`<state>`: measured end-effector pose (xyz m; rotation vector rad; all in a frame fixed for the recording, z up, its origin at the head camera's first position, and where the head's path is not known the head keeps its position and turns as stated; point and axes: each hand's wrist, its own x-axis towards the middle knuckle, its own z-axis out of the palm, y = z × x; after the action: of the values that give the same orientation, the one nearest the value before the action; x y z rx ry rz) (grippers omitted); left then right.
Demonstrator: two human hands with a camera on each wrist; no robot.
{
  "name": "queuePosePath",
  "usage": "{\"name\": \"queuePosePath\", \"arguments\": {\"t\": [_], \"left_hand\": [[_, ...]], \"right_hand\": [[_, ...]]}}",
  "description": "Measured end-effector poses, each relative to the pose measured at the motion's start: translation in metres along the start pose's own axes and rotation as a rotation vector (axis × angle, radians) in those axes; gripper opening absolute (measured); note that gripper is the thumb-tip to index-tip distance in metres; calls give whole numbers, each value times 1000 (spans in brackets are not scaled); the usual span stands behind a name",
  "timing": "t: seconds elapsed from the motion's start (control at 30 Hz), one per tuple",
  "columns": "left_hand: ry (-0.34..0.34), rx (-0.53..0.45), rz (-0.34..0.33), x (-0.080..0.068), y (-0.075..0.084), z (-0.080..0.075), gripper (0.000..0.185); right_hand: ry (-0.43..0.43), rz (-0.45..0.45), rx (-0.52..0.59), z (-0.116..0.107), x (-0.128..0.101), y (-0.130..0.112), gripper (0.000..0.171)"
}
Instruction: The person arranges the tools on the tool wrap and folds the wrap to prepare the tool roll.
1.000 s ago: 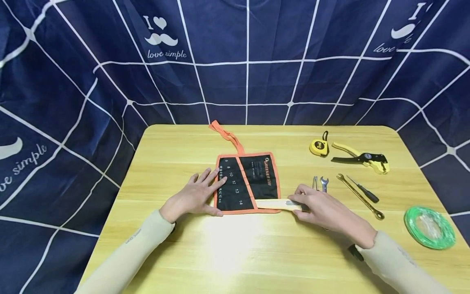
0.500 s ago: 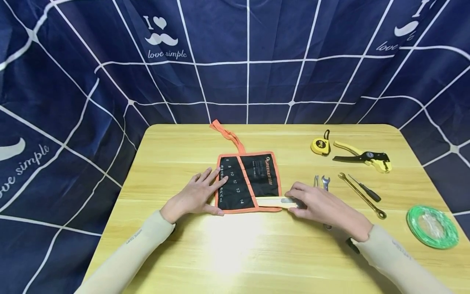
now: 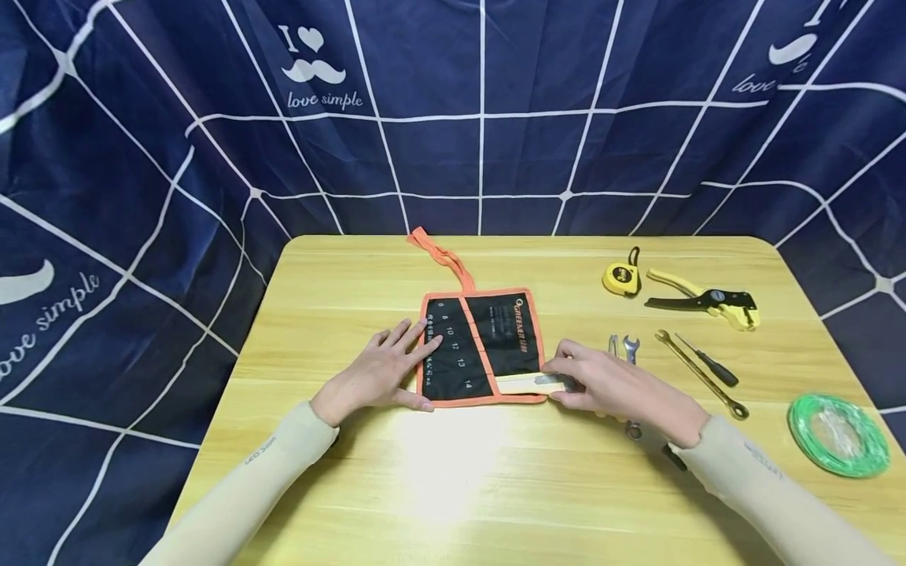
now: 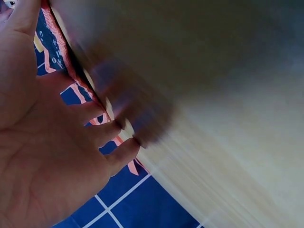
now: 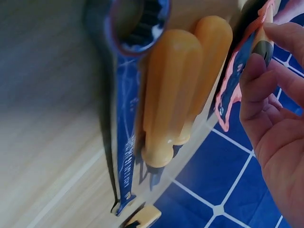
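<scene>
A black tool pouch (image 3: pixel 488 346) with orange trim lies open in the middle of the wooden table (image 3: pixel 453 479). My left hand (image 3: pixel 396 365) rests flat on its left edge, fingers straight; in the left wrist view the fingers (image 4: pixel 102 133) lie against the orange trim (image 4: pixel 71 71). My right hand (image 3: pixel 580 379) pinches a cream-handled tool (image 3: pixel 524 384) that lies along the pouch's lower right edge, partly under the fabric. In the right wrist view the fingertips (image 5: pixel 259 71) hold the tool's end (image 5: pixel 262 47) beside the pouch's edge (image 5: pixel 230 88).
Right of the pouch lie two small wrenches (image 3: pixel 621 346), a long combination wrench (image 3: pixel 697 376), a black screwdriver (image 3: pixel 708 363), a yellow tape measure (image 3: pixel 620 279), yellow-black pliers (image 3: pixel 708 300) and a green wire coil (image 3: pixel 838 436). Under my right wrist sit a ring wrench (image 5: pixel 137 28) and orange handles (image 5: pixel 171 95).
My right hand has slid the cream-handled tool leftwards, further into the pouch's lower edge. The left hand has stayed on the pouch.
</scene>
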<state>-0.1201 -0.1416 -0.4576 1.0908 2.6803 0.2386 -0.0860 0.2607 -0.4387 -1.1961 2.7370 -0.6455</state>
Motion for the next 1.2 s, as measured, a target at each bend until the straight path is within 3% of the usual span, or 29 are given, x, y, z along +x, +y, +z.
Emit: {"name": "queuePosePath", "arguments": {"t": [0.77, 1.2], "left_hand": [[29, 0, 29, -1, -1, 4, 114], [10, 18, 27, -1, -3, 4, 113]], "right_hand": [[-54, 23, 36, 11, 15, -8, 36], [-62, 93, 109, 16, 22, -17, 22]]}}
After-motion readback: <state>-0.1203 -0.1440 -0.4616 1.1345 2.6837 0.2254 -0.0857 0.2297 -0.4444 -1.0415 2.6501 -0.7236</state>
